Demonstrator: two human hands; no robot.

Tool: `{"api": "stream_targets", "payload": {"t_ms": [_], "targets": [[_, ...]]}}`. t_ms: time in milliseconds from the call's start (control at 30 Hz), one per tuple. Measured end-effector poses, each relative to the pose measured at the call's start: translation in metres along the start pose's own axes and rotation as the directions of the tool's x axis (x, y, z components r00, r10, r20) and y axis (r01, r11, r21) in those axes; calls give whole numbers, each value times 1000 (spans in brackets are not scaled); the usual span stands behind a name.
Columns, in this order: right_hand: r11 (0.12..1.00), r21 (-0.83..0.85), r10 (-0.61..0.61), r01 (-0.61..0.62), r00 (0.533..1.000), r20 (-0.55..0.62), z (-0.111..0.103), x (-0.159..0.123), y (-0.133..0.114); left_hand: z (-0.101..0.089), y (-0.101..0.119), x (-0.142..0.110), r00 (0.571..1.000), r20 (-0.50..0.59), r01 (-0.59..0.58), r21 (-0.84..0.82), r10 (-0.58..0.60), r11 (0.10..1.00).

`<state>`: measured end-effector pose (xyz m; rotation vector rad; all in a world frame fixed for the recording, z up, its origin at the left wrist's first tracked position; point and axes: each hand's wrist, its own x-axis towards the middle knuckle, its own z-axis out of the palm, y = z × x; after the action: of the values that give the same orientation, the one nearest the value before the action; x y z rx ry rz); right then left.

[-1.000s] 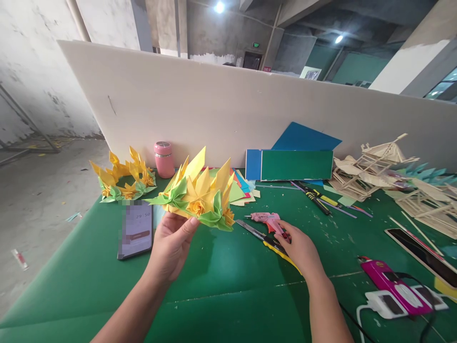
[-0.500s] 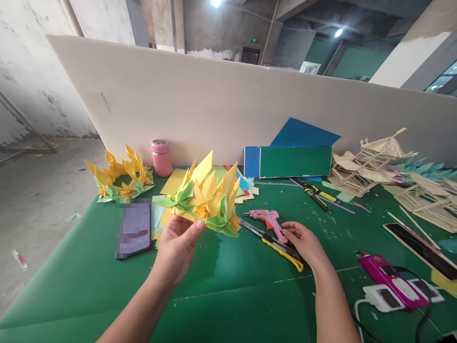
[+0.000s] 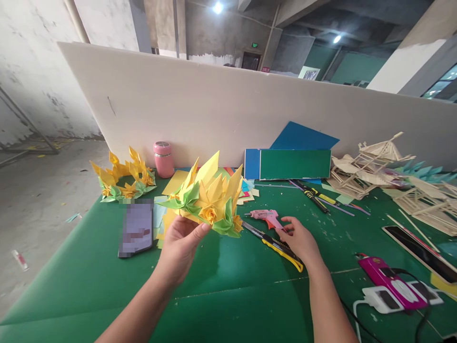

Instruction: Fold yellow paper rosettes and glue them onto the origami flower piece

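My left hand (image 3: 183, 243) pinches the lower edge of a yellow and green folded-paper crown (image 3: 210, 202), held above the table. Pointed yellow petals rise from it, with green leaves and small orange paper roses along the bottom. To the right, my right hand (image 3: 300, 240) has its thumb and fingers around the handle of a pink hot glue gun (image 3: 266, 216), which lies on the table. Part of the handle is hidden by the fingers. Just below the gun lies a yellow and black utility knife (image 3: 274, 245), its blade pointing left.
Another paper crown (image 3: 124, 178) sits at the back left, near a pink flask (image 3: 163, 159) and a phone (image 3: 135, 228). Paper sheets (image 3: 174, 183) lie behind the held crown. Wooden stick models (image 3: 367, 166), a dark phone (image 3: 417, 250) and a magenta power strip (image 3: 391, 278) with cables occupy the right.
My right hand has shifted slightly left, and its thumb now covers the lower part of the glue gun's handle. The crown in my left hand has moved slightly right in view.
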<state>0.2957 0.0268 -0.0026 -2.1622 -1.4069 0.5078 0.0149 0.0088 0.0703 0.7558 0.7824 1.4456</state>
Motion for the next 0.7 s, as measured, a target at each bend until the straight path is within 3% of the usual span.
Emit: {"api": "stream_targets", "payload": {"t_ms": [100,233,400,467,567,633,700], "targets": [[994,-105,2,-16,991,-137,-5,15,-5,-3,5,4,999,-4,-39,15,39,999],[990,-140,-21,-31,936,-352,-10,31,-12,-11,19,17,990,-29,-135,-3,135,991],[977,3,-191,211,892,-409,2,22,-24,-22,58,45,944,36,-327,-2,327,945],[939,145,-247,312,905,-348,10,15,-33,-26,74,57,901,53,-431,-14,431,902],[807,455,-335,376,927,-171,20,6,-60,-33,89,67,888,43,-458,-11,458,889],[686,648,-443,330,897,11,26,5,-90,-39,89,67,888,55,-456,-6,456,890],[535,806,-566,253,816,120,30,6,-127,-46,83,64,894,62,-444,5,443,896]]}}
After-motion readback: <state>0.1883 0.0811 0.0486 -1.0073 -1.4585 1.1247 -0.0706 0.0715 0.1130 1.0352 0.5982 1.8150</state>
